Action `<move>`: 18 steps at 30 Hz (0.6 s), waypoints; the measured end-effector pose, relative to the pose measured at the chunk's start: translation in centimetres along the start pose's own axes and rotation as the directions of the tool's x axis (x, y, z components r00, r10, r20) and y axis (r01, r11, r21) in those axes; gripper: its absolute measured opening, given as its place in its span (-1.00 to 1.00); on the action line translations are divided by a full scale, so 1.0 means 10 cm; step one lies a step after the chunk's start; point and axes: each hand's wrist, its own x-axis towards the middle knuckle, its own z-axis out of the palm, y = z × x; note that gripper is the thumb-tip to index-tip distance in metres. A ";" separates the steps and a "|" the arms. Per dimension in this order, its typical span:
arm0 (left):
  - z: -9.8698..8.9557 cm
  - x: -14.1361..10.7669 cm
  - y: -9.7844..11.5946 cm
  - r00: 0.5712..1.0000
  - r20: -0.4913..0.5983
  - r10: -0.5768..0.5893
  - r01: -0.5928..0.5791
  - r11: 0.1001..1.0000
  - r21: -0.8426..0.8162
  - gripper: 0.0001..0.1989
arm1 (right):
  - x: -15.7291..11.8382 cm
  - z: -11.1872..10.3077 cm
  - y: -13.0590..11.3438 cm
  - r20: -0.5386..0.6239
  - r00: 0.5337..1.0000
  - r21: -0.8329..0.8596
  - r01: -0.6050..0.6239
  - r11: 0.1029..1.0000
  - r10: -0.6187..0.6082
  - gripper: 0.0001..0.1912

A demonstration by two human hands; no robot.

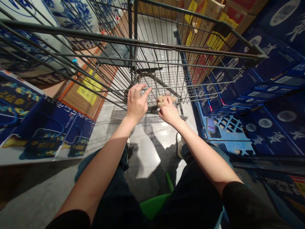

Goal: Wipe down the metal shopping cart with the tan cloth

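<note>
A grey wire shopping cart point(107, 37) stands right in front of me, its basket spanning the upper part of the view. My right hand point(169, 112) is closed on a crumpled tan rag point(162, 100) at the cart's lower wires. Some of the rag sticks out past the fingers on both sides. To its left, my left hand point(137, 104) is held up by the wires with thumb and index finger apart and nothing between them. I cannot tell whether it touches a wire.
Blue boxes point(269, 127) are stacked on the right, with a phone point(211, 124) on a blue plastic pallet point(228, 136). Blue-and-white jars point(73, 19) stand on a wooden platform point(71, 95) at left, above printed boxes point(71, 127). A green seat point(154, 205) is beneath me.
</note>
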 end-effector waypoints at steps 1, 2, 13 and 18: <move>0.01 0.00 0.00 0.999 -0.015 -0.028 0.028 1.000 0.003 -0.43 | 0.01 0.01 0.01 0.036 0.999 -0.002 -0.016 1.000 0.016 -0.38; 0.01 -0.01 -0.01 0.998 -0.022 -0.053 0.053 0.999 0.010 -0.43 | 0.01 0.01 0.02 0.052 0.998 0.003 -0.031 1.000 0.031 -0.39; 0.03 0.00 -0.01 0.998 0.023 -0.058 0.059 0.998 -0.020 -0.34 | 0.06 -0.07 -0.03 0.062 0.996 0.000 -0.059 0.998 0.059 -0.38; 0.00 0.00 0.01 0.998 0.030 -0.062 0.061 0.998 0.018 -0.41 | 0.08 -0.14 -0.08 -0.036 0.999 0.068 -0.029 0.997 0.031 -0.38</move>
